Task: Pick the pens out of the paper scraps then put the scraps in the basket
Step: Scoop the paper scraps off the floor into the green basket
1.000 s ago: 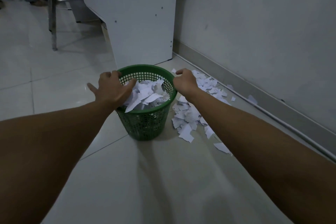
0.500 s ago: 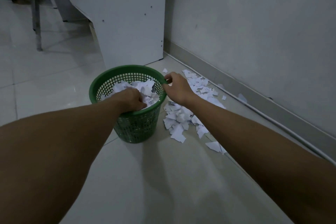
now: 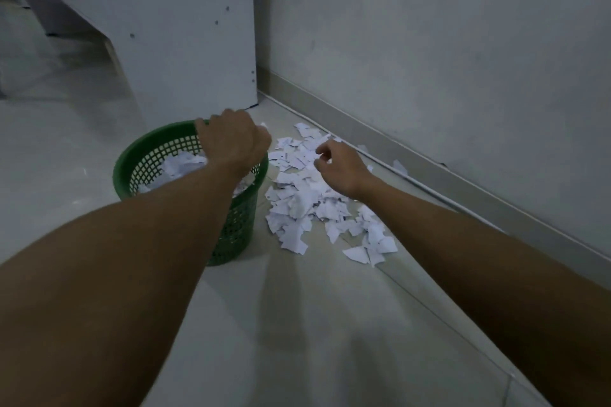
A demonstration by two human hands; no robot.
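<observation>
A green mesh basket (image 3: 238, 228) stands on the floor, partly filled with white paper scraps (image 3: 180, 165). My left hand (image 3: 233, 142) lies over its far right rim, thumb on the rim and fingers curled down over the edge, their tips hidden. To the right of the basket, a pile of torn white scraps (image 3: 307, 205) is spread on the tiles. My right hand (image 3: 344, 168) hovers over the far part of that pile, fingers loosely curled, with nothing plainly held. No pen shows anywhere.
A white cabinet panel (image 3: 185, 36) rises just behind the basket. The wall and grey skirting (image 3: 429, 155) run along the right, with a few stray scraps (image 3: 399, 167) against them. Pale floor tiles (image 3: 314, 324) stretch toward me.
My left hand came up out of the basket's scraps and moved to the far right rim. My right hand let go of the rim and moved right, over the floor pile.
</observation>
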